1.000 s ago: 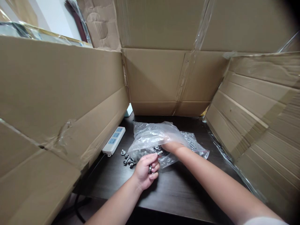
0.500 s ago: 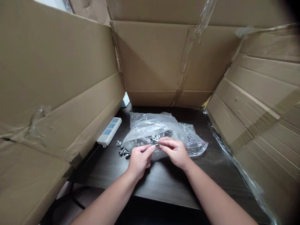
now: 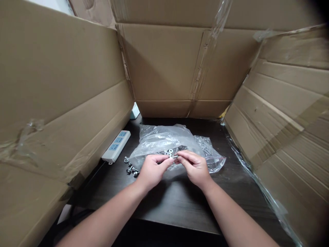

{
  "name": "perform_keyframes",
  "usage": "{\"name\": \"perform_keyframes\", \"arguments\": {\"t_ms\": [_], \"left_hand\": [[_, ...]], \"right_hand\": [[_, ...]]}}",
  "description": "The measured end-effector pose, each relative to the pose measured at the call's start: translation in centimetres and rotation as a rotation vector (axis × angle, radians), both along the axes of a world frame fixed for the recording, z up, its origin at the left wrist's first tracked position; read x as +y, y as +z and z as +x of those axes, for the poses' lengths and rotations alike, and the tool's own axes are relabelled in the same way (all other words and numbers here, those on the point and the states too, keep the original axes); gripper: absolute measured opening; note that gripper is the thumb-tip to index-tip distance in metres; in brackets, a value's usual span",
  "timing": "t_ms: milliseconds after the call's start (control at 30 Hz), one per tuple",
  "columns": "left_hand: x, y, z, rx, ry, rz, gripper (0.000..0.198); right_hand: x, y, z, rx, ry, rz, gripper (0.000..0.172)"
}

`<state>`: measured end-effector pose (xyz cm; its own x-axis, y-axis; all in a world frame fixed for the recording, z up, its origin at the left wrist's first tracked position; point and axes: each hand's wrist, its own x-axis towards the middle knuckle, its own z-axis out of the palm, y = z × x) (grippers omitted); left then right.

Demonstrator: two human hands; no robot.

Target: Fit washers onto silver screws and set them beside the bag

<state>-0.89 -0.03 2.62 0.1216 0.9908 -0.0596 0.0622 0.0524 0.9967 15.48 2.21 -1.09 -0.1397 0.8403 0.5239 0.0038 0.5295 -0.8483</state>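
1. Head view, what has changed: a second ago your right hand (image 3: 194, 168) was reaching into the clear plastic bag (image 3: 164, 137). Your left hand (image 3: 152, 169) was waiting by the bag's mouth, curled around some hardware. The right hand is now out of the bag, and both hands have met just in front of it, above the dark table (image 3: 180, 202).

2. Head view, what that means: judging by the grip, picking from the bag is over for now, and the work has moved to your fingertips.

3. Head view, fingers: both hands are pinched nearly closed, thumb against forefinger, on a small metal fastener (image 3: 174, 157) held between them. Each hand has one end, and the other fingers are tucked in. You cannot tell whether the left palm holds anything more.

4. Head view, the fastener: it is silvery, short and held level, just off the bag's front edge. It is too small to tell whether it is a screw alone or one with a washer.

5. Head view, surroundings:
   - More washers and screws show through the bag behind your fingertips.
   - A little heap of loose screws (image 3: 130, 168) lies just to the left of your left hand.
   - A white power strip (image 3: 116, 145) lies beyond the heap, against the cardboard wall (image 3: 64, 85).
   - A smaller zip bag (image 3: 214, 156) lies to the right.
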Motion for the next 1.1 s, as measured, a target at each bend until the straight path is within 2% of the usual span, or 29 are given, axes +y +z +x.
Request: {"name": "perform_keyframes", "arguments": {"t_ms": [100, 233, 367, 500, 733, 1100], "left_hand": [[1.0, 1.2, 0.1, 0.130, -0.113, 0.221, 0.020], [1.8, 0.2, 0.0, 0.173, -0.191, 0.368, 0.019], [1.8, -0.9, -0.4, 0.186, -0.222, 0.348, 0.019], [1.7, -0.7, -0.8, 0.161, -0.241, 0.339, 0.021], [1.7, -0.8, -1.1, 0.203, -0.193, 0.318, 0.020], [1.9, -0.9, -1.2, 0.160, -0.161, 0.281, 0.018]], "right_hand": [[0.1, 0.3, 0.4, -0.031, -0.078, 0.053, 0.018], [0.0, 0.5, 0.7, -0.096, -0.112, 0.017, 0.017], [-0.3, 0.5, 0.9, -0.069, -0.017, -0.078, 0.017], [-0.6, 0.7, 0.8, 0.009, 0.032, -0.170, 0.014], [-0.5, 1.2, 1.1, -0.005, 0.114, -0.237, 0.014], [-0.5, 0.7, 1.2, -0.062, 0.011, -0.191, 0.016]]}}
